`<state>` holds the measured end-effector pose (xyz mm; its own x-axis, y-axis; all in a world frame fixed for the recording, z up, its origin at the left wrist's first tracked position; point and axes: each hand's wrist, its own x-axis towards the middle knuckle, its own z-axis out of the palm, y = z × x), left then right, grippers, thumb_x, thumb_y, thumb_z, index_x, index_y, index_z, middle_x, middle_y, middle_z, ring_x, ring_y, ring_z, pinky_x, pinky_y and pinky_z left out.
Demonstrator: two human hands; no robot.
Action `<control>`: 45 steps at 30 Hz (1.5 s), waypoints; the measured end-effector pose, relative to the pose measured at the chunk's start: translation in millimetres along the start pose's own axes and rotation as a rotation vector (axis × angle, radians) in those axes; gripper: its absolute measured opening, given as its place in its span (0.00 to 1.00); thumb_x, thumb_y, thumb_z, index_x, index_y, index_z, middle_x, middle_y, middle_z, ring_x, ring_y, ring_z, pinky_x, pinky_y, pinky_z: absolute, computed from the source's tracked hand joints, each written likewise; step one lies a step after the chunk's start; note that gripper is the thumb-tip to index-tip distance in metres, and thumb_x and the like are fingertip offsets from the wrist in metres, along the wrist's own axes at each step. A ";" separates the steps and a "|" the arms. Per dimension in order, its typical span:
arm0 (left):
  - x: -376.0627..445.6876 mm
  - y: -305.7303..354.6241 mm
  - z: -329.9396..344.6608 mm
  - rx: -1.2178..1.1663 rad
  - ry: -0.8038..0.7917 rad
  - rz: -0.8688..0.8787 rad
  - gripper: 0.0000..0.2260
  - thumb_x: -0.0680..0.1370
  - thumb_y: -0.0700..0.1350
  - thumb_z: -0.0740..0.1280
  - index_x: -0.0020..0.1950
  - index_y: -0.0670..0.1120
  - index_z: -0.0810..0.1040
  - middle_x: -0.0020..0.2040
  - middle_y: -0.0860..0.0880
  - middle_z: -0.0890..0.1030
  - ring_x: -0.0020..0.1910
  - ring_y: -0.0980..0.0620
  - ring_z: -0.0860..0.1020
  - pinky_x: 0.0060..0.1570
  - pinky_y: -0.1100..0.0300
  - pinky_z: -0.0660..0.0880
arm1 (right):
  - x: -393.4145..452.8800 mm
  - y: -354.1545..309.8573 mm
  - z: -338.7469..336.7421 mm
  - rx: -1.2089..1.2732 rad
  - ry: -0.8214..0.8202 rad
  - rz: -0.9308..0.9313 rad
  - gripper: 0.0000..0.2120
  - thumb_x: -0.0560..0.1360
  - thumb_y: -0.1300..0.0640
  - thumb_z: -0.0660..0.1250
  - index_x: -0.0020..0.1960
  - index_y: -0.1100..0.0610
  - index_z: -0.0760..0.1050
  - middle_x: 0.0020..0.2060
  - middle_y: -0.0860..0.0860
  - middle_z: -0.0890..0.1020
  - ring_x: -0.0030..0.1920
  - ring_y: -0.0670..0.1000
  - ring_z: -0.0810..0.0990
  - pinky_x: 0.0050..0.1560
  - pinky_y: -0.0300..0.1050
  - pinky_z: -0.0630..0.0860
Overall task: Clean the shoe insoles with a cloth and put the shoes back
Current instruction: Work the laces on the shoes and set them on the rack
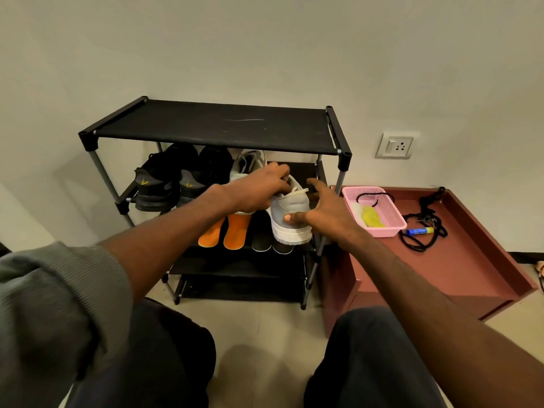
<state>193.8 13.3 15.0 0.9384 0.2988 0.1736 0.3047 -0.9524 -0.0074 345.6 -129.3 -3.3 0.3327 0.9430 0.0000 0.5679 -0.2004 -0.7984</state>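
A grey and white sneaker (290, 222) hangs heel toward me in front of the black shoe rack's (212, 125) second shelf. My left hand (259, 187) grips its collar from above. My right hand (321, 210) cups its right side with the thumb on the heel and fingers spread. The matching grey sneaker (247, 164) stands on the shelf behind. Two orange insoles (225, 231) and two dark insoles (262, 241) lie on the shelf below. A yellow cloth (371, 217) lies in the pink basket (391, 222).
Two black shoes (164, 184) stand at the left of the second shelf. A low red-brown tray table (471, 260) at the right carries the basket, a black cord (424, 228) and a blue glue stick (419, 231). A wall socket (396, 146) is above it. My knees fill the foreground.
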 end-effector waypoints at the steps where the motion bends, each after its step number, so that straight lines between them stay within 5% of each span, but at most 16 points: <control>1: 1.9 3.2 -1.1 0.010 -0.019 0.006 0.13 0.78 0.39 0.70 0.62 0.46 0.81 0.55 0.49 0.74 0.54 0.53 0.69 0.54 0.57 0.71 | 1.3 1.0 -0.1 -0.002 0.005 0.002 0.52 0.67 0.48 0.84 0.82 0.51 0.58 0.75 0.52 0.73 0.71 0.56 0.75 0.67 0.51 0.74; 5: 5.3 6.7 -3.3 -0.056 0.028 -0.085 0.13 0.77 0.39 0.71 0.62 0.47 0.81 0.54 0.50 0.82 0.53 0.53 0.75 0.55 0.55 0.75 | 4.0 5.3 1.7 0.038 0.030 0.004 0.43 0.66 0.48 0.85 0.73 0.52 0.66 0.65 0.50 0.78 0.61 0.52 0.78 0.53 0.42 0.76; 11: 10.4 14.1 -9.9 0.124 -0.251 -0.081 0.12 0.79 0.42 0.67 0.62 0.45 0.80 0.63 0.49 0.74 0.57 0.49 0.67 0.55 0.52 0.69 | -1.5 5.4 4.6 0.018 0.047 -0.108 0.40 0.67 0.50 0.84 0.72 0.48 0.67 0.59 0.43 0.75 0.56 0.48 0.77 0.43 0.31 0.70; 18: -17.0 13.2 -5.6 -0.303 0.210 -0.272 0.15 0.77 0.34 0.65 0.61 0.46 0.82 0.57 0.49 0.76 0.56 0.51 0.75 0.56 0.57 0.76 | -6.2 10.1 5.8 -0.025 0.055 -0.162 0.31 0.69 0.46 0.82 0.68 0.47 0.75 0.56 0.42 0.79 0.58 0.48 0.79 0.49 0.36 0.74; 22: -49.8 13.4 30.2 -0.218 0.451 -0.423 0.18 0.78 0.38 0.66 0.67 0.49 0.78 0.65 0.49 0.73 0.67 0.50 0.70 0.65 0.51 0.73 | -10.0 5.6 11.9 -0.075 0.083 -0.230 0.26 0.70 0.48 0.81 0.65 0.44 0.78 0.54 0.41 0.83 0.56 0.45 0.80 0.58 0.45 0.78; 24: -61.5 13.8 43.9 -0.135 0.522 -0.520 0.22 0.77 0.39 0.67 0.70 0.49 0.75 0.71 0.48 0.70 0.73 0.47 0.66 0.70 0.47 0.69 | -11.2 5.5 15.8 -0.070 0.119 -0.235 0.21 0.70 0.50 0.81 0.60 0.46 0.80 0.51 0.40 0.84 0.51 0.41 0.81 0.54 0.41 0.78; 28: -76.5 17.0 68.9 -0.130 0.588 -0.623 0.29 0.76 0.38 0.68 0.77 0.49 0.66 0.78 0.45 0.61 0.78 0.44 0.60 0.75 0.49 0.63 | -17.6 7.8 28.4 -0.049 0.290 -0.230 0.15 0.70 0.50 0.81 0.53 0.50 0.81 0.47 0.42 0.85 0.47 0.42 0.81 0.47 0.38 0.76; 32: -84.5 12.2 92.8 -0.410 0.597 -0.696 0.32 0.80 0.39 0.67 0.80 0.55 0.58 0.82 0.47 0.52 0.81 0.45 0.56 0.75 0.52 0.62 | -2.1 7.6 37.4 -0.088 0.348 -0.237 0.15 0.69 0.49 0.81 0.51 0.51 0.80 0.47 0.46 0.85 0.48 0.47 0.81 0.47 0.43 0.77; 45: -74.6 -1.8 103.0 -0.527 0.686 -0.646 0.33 0.76 0.37 0.71 0.77 0.51 0.61 0.76 0.50 0.67 0.74 0.49 0.67 0.71 0.48 0.70 | 80.5 8.1 71.7 -0.192 0.393 -0.202 0.19 0.68 0.48 0.82 0.54 0.51 0.80 0.50 0.50 0.84 0.49 0.51 0.83 0.53 0.55 0.82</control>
<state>140.0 -1.1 -99.4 0.2844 0.8127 0.5086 0.4472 -0.5817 0.6795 323.0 -36.0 -53.0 0.4396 0.8039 0.4007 0.7669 -0.1037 -0.6334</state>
